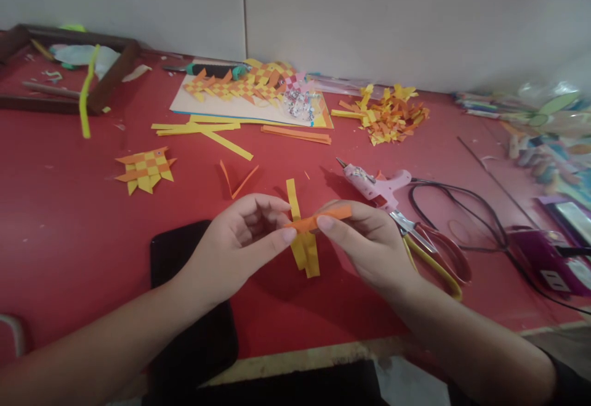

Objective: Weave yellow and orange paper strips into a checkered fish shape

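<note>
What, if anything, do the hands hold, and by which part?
A piece of orange and yellow paper strips. The left hand pinches the left end of the orange strip; the right hand pinches it farther right.

Left of a pink plastic glue gun (385,191), the right hand (369,246) partly hid a folded orange paper strip (305,226), which covered a section of the yellow paper strips (307,255); the left hand's (244,234) grip was unclear. Farther left, the left forearm (133,326) obscured part of a flat black rectangular object (178,243), while the picture's edge cropped a dark brown wooden frame (99,95) and a pale curved object (17,334). On the gun's near side, the right hand blocked part of the yellow-and-red-handled metal scissors (419,238). To its right, a shiny purple case (535,258) was cropped and a pale multicoloured heap (549,163) blurred.
</note>
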Available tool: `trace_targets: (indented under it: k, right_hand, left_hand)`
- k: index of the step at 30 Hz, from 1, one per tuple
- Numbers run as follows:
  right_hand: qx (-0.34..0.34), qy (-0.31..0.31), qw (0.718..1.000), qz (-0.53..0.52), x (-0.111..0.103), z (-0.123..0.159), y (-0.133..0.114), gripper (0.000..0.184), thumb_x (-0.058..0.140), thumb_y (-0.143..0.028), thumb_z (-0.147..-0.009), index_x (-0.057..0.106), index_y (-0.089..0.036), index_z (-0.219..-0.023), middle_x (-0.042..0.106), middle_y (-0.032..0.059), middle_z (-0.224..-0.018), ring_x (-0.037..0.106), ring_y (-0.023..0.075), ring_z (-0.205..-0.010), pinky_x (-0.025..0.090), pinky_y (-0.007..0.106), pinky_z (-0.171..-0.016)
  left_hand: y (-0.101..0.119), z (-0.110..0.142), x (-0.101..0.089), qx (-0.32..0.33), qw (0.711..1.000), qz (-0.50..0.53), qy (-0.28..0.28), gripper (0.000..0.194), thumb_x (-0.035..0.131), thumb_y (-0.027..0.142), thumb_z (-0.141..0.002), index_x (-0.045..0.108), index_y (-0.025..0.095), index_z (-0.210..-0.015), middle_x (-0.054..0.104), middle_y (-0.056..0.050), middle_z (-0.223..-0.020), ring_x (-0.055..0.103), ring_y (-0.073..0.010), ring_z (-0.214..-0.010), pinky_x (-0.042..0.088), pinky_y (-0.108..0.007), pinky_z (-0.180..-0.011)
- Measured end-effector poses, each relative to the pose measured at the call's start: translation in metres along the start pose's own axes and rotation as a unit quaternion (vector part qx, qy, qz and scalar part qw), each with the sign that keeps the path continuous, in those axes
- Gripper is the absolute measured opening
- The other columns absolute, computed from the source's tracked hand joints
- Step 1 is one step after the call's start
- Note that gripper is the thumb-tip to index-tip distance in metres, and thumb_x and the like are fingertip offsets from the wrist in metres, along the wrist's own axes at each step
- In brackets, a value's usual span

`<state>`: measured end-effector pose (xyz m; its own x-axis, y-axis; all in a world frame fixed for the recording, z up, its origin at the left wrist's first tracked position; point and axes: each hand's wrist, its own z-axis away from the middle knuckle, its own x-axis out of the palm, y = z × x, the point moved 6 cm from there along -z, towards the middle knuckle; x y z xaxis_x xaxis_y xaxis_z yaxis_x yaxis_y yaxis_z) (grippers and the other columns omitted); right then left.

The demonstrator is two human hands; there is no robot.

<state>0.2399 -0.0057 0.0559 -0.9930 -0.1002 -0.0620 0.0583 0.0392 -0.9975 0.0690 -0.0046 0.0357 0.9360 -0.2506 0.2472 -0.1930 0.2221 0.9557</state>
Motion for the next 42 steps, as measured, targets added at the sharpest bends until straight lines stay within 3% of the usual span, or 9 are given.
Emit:
trace_targets:
  k: [5,12,16,18,22,28,34,38,42]
  right_hand:
    - [0.044,0.002,0.998,-0.035,-0.001,0.0,0.007,0.015,0.077,-0.038,-0.081,0.075,-0.024,-0.077,0.073,0.0003,-0.073,0.066,0.0122,-0.068,0.055,0.024,-0.064]
    - [0.041,-0.009,0.999,0.016,-0.001,0.0,0.006,0.029,0.077,-0.051,-0.077,0.072,-0.022,-0.077,0.07,0.0015,-0.072,0.062,0.0152,-0.067,0.053,0.029,-0.061]
    - [-0.01,-0.002,0.995,0.101,-0.007,-0.003,0.007,0.045,0.047,-0.06,-0.096,0.067,-0.022,-0.082,0.066,0.0029,-0.075,0.063,0.018,-0.075,0.052,0.033,-0.07]
    - [-0.058,0.017,0.975,0.216,-0.011,-0.007,0.005,0.044,0.035,-0.049,-0.102,0.064,-0.022,-0.082,0.065,0.0044,-0.078,0.061,0.0201,-0.08,0.05,0.037,-0.077]
    - [-0.125,-0.015,0.913,0.387,-0.005,-0.015,0.01,0.023,0.048,-0.031,-0.095,0.062,-0.021,-0.079,0.065,0.0089,-0.09,0.054,0.0249,-0.089,0.044,0.045,-0.086]
    - [-0.125,-0.019,0.861,0.492,0.003,-0.012,0.022,0.025,0.071,-0.042,-0.082,0.064,-0.021,-0.095,0.061,0.0107,-0.104,0.05,0.0307,-0.103,0.042,0.047,-0.086]
    - [-0.127,-0.058,0.888,0.437,0.01,-0.009,0.016,0.01,0.068,-0.032,-0.084,0.064,-0.022,-0.083,0.061,0.0094,-0.098,0.05,0.0291,-0.099,0.042,0.047,-0.082]
    - [-0.138,0.007,0.937,0.32,-0.003,-0.01,0.003,0.01,0.065,-0.03,-0.087,0.064,-0.023,-0.08,0.06,0.0053,-0.09,0.054,0.0227,-0.091,0.044,0.042,-0.082]
    - [-0.054,0.083,0.992,0.08,-0.019,-0.013,0.011,0.021,0.066,-0.039,-0.088,0.057,-0.024,-0.077,0.054,-0.001,-0.077,0.052,0.0151,-0.074,0.045,0.032,-0.071]
  left_hand:
    - [-0.002,0.001,0.0,-0.013,1.0,0.01,-0.003,0.03,0.084,0.023,-0.073,0.068,0.022,-0.098,0.068,0.001,-0.087,0.066,-0.0102,-0.083,0.055,-0.017,-0.072]
    - [0.001,0.0,-0.002,0.026,0.999,-0.015,0.014,0.017,0.079,0.023,-0.08,0.072,0.024,-0.095,0.068,0.002,-0.084,0.066,-0.0105,-0.08,0.055,-0.017,-0.069]
    - [-0.002,0.001,-0.007,0.011,0.999,0.035,0.038,0.015,0.081,0.023,-0.079,0.074,0.024,-0.093,0.07,0.002,-0.087,0.066,-0.0093,-0.082,0.055,-0.015,-0.072]
    - [-0.006,0.0,-0.009,-0.012,0.997,0.062,0.046,0.017,0.082,0.024,-0.079,0.076,0.025,-0.095,0.071,0.002,-0.088,0.066,-0.0085,-0.083,0.056,-0.015,-0.075]
    - [-0.011,-0.001,-0.009,-0.041,0.995,0.08,0.048,0.021,0.083,0.026,-0.078,0.077,0.027,-0.099,0.073,0.002,-0.091,0.067,-0.008,-0.086,0.055,-0.014,-0.079]
    - [-0.011,-0.002,-0.01,-0.046,0.994,0.084,0.052,0.028,0.085,0.024,-0.075,0.078,0.026,-0.102,0.074,0.0,-0.096,0.068,-0.0111,-0.09,0.056,-0.021,-0.085]
    - [-0.009,-0.003,-0.009,-0.035,0.996,0.072,0.048,0.026,0.084,0.024,-0.074,0.078,0.024,-0.1,0.075,-0.001,-0.093,0.068,-0.0129,-0.088,0.056,-0.025,-0.085]
    - [-0.006,-0.002,-0.009,-0.023,0.997,0.057,0.052,0.023,0.083,0.028,-0.076,0.078,0.023,-0.098,0.075,-0.001,-0.091,0.068,-0.0124,-0.085,0.056,-0.022,-0.081]
    - [-0.005,-0.001,-0.008,-0.012,0.998,0.05,0.049,0.022,0.084,0.03,-0.077,0.077,0.024,-0.098,0.074,0.0,-0.089,0.068,-0.0112,-0.085,0.055,-0.02,-0.079]
